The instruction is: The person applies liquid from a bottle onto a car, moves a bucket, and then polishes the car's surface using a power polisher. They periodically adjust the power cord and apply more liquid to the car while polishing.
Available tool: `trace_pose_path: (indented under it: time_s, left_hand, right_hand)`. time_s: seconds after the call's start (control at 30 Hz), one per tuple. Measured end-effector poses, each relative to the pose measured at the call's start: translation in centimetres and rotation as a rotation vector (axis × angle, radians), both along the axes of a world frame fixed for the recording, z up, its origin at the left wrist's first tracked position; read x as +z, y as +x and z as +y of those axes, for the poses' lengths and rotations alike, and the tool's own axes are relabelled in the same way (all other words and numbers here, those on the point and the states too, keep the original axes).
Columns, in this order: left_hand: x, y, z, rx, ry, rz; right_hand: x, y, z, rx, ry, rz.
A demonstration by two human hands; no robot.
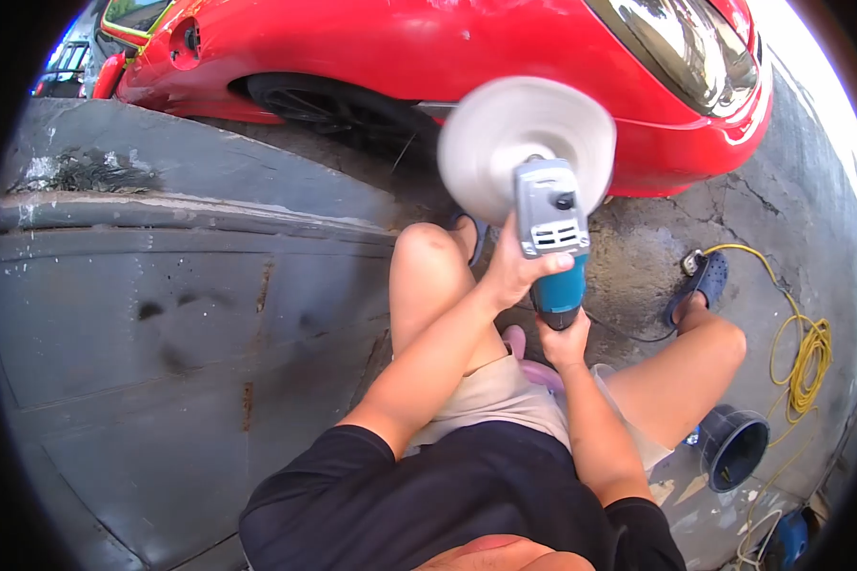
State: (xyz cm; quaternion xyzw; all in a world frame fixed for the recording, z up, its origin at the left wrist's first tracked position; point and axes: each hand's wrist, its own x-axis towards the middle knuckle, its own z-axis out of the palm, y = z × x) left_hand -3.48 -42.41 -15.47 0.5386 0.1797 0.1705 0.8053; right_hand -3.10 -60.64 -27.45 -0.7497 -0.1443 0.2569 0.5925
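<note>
Both hands closed on the polisher (550,228): left hand (512,271) wrapped round the grey head, right hand (564,344) clasping the teal tail end from below. Long axis runs from the lap out toward the red car (428,43). Blurred white pad (527,143) sits at the far end, nearer the left hand; contact with the car not discernible.
</note>
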Motion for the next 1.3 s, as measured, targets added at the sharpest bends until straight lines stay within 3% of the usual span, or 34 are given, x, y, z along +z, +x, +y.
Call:
trace_pose_path:
  time_s: [0.27, 0.43, 0.63, 0.9, 1.13, 1.3]
  left_hand:
    - [1.9, -6.0, 4.7, 0.317, 0.002, -0.032]
    - [0.3, -8.0, 8.2, 0.272, -0.047, -0.044]
    - [0.2, -8.5, 8.3, 0.264, -0.047, -0.005]
    - [0.0, -5.5, 4.0, 0.226, -0.113, -0.057]
    - [2.3, -1.0, 0.5, 0.005, -0.007, 0.034]
    - [0.8, 0.1, 0.4, -0.074, 0.029, 0.033]
  right_hand:
    - [3.0, -1.6, 6.6, 0.191, 0.035, -0.08]
    - [2.8, -1.7, 9.0, 0.227, 0.043, -0.246]
    - [3.5, -1.7, 8.9, 0.276, -0.071, -0.17]
    - [3.2, -1.2, 4.0, 0.148, -0.072, -0.166]
    - [3.6, 0.0, 0.5, -0.017, -0.015, -0.094]
    - [2.8, 0.1, -0.3, -0.026, -0.03, -0.059]
